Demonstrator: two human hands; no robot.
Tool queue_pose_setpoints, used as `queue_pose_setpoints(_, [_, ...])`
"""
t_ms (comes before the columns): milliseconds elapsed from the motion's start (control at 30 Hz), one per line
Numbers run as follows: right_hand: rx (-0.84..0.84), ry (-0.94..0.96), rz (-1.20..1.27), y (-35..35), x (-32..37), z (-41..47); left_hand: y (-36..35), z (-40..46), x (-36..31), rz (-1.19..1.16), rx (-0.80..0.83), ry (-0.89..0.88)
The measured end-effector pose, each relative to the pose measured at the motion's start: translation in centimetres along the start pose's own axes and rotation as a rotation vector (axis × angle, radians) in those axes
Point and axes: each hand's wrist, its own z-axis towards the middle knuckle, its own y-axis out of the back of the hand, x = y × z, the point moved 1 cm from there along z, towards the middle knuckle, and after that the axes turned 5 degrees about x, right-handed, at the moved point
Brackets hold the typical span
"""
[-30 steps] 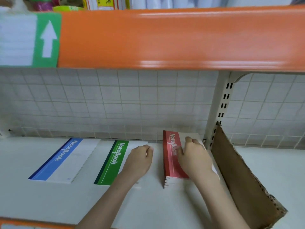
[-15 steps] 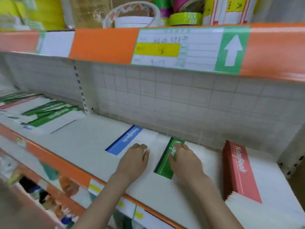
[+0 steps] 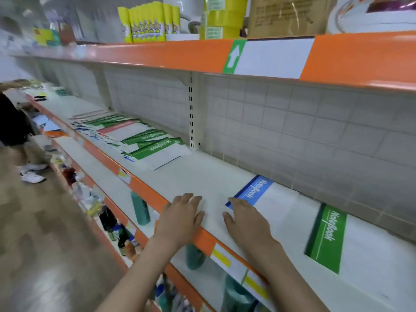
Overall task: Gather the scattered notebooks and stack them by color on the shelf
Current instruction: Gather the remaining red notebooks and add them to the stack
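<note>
A blue notebook (image 3: 267,197) lies flat on the white shelf (image 3: 202,176), with a green notebook (image 3: 351,242) to its right. A scattered pile of green, red and blue notebooks (image 3: 137,136) lies farther left along the same shelf. My left hand (image 3: 182,219) hovers palm down over the shelf's front edge, fingers relaxed, holding nothing. My right hand (image 3: 245,224) is also palm down and empty, its fingertips at the near corner of the blue notebook. The red stack is out of view.
The orange upper shelf (image 3: 202,55) overhangs and carries glue sticks (image 3: 148,21) and tape rolls (image 3: 220,19). A slotted upright (image 3: 191,113) divides the back wall. Bottles (image 3: 139,210) stand on the lower shelves. Another person (image 3: 15,122) stands at the far left of the aisle.
The view has swung left along the shelf. Both hands have moved left, off the red and green notebooks, to the blue notebook's left end. The scattered pile has come into view.
</note>
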Motion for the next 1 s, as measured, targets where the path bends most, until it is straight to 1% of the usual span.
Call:
queue_pose_setpoints(233, [0.037, 0.112, 0.013, -3.5, 8.7, 4.0, 1.6, -0.9, 9.5, 0.06, -0.01, 0.05])
queue_pose_setpoints(400, [0.068, 0.178, -0.003, -5.7, 13.6, 5.8, 2.9, -1.9, 14.7, 0.085, -0.021, 0.098])
queue_pose_setpoints(733, [0.096, 0.344, -0.02, -9.4, 22.0, 10.8, 3.0, -2.7, 24.4, -0.01, 0.014, 0.252])
queue_pose_setpoints(867, [0.149, 0.378, -0.021, -11.3, 24.9, 13.9, 2.9, -2.0, 28.7, -0.044, -0.011, 0.289])
queue_pose_setpoints(1000, [0.156, 0.382, 0.007, -12.6, 27.6, 17.8, 3.0, 0.4, 32.8, -0.069, -0.017, 0.3])
